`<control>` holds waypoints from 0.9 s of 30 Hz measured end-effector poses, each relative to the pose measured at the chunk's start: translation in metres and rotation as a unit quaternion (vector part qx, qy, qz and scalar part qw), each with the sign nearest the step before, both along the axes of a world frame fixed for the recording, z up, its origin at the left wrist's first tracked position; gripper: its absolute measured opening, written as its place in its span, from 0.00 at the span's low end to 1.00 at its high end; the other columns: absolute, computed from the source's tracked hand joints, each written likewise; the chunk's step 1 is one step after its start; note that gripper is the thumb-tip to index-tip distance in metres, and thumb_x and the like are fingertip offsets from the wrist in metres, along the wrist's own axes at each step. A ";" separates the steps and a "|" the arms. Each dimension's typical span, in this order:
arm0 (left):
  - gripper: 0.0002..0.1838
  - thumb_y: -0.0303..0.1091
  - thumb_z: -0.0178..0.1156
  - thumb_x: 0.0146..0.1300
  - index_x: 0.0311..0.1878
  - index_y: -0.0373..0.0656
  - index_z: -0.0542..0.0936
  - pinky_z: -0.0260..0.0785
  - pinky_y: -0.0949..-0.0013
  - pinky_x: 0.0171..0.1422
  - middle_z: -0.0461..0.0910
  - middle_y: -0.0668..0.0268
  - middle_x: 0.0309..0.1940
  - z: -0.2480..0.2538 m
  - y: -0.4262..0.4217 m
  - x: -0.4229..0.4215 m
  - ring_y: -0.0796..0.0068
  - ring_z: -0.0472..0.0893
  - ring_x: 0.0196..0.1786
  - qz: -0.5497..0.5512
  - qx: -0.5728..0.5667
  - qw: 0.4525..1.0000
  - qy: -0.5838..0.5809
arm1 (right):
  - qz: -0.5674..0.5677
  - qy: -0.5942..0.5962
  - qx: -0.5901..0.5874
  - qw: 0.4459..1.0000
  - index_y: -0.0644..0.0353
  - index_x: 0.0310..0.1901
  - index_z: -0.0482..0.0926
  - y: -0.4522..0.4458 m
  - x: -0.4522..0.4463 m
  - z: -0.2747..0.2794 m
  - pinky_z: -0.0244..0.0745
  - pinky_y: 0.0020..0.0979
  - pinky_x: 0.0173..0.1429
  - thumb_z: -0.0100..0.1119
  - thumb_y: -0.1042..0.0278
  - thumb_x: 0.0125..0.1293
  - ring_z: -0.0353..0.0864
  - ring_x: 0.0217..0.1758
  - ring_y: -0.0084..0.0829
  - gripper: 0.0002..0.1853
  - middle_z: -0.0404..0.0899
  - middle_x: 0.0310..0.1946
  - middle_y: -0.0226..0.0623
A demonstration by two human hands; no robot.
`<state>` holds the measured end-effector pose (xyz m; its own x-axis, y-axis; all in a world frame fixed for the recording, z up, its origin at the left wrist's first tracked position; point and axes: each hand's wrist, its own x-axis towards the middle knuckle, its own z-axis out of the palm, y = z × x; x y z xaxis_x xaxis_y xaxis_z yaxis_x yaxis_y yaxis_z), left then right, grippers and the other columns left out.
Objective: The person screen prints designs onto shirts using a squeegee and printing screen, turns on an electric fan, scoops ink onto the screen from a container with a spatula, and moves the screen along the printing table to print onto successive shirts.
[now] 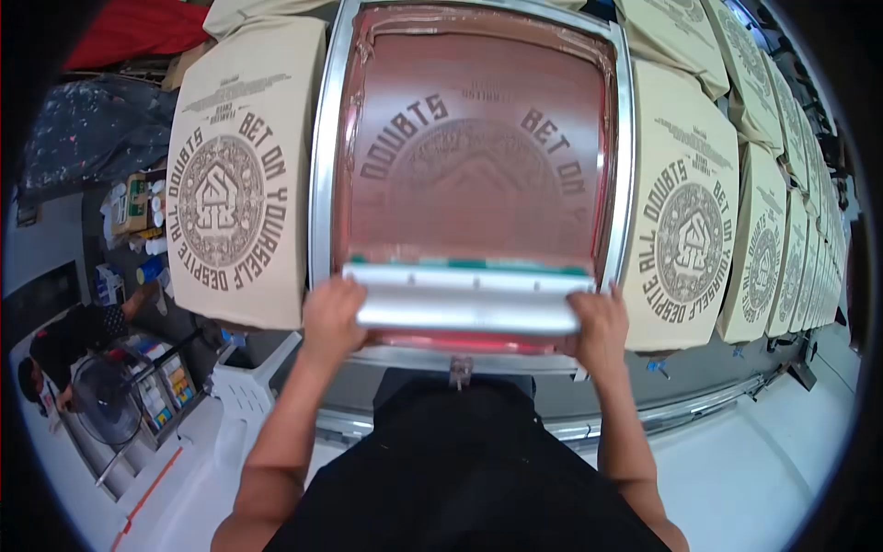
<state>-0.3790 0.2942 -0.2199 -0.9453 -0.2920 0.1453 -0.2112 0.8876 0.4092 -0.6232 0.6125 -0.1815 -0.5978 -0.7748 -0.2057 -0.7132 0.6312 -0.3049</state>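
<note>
Silver squeegee level between left hand and right hand, both gripping its ends (green blade edge outward), near edge of screen.

Boards in a row carry printed cream garments, taut at their near edges; a metal-framed screen lies between two.

Shiny, smooth metal squeegee; cream shirts seem matt cloth.
</note>
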 end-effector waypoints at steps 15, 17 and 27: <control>0.22 0.50 0.74 0.47 0.42 0.49 0.86 0.75 0.56 0.45 0.85 0.58 0.31 0.020 -0.231 -0.349 0.54 0.84 0.37 0.003 -0.040 0.995 -0.086 | 0.034 0.039 -0.002 0.999 0.60 0.49 0.83 -0.210 -0.348 -0.007 0.77 0.41 0.53 0.59 0.74 0.44 0.83 0.46 0.52 0.24 0.84 0.40 0.54; 0.25 0.52 0.74 0.48 0.47 0.48 0.84 0.74 0.58 0.48 0.85 0.56 0.37 0.045 -0.228 -0.353 0.56 0.83 0.41 0.044 0.055 0.980 -0.185 | 0.032 0.046 -0.011 0.998 0.62 0.48 0.83 -0.213 -0.353 0.013 0.77 0.39 0.52 0.61 0.74 0.43 0.84 0.44 0.49 0.24 0.85 0.39 0.52; 0.18 0.48 0.62 0.64 0.33 0.39 0.79 0.70 0.51 0.43 0.79 0.51 0.29 0.084 -0.008 -0.099 0.50 0.81 0.37 -0.067 0.353 0.899 -0.250 | 0.051 -0.009 0.021 0.998 0.62 0.50 0.83 -0.256 -0.401 0.033 0.75 0.35 0.53 0.67 0.72 0.41 0.84 0.43 0.43 0.27 0.86 0.38 0.48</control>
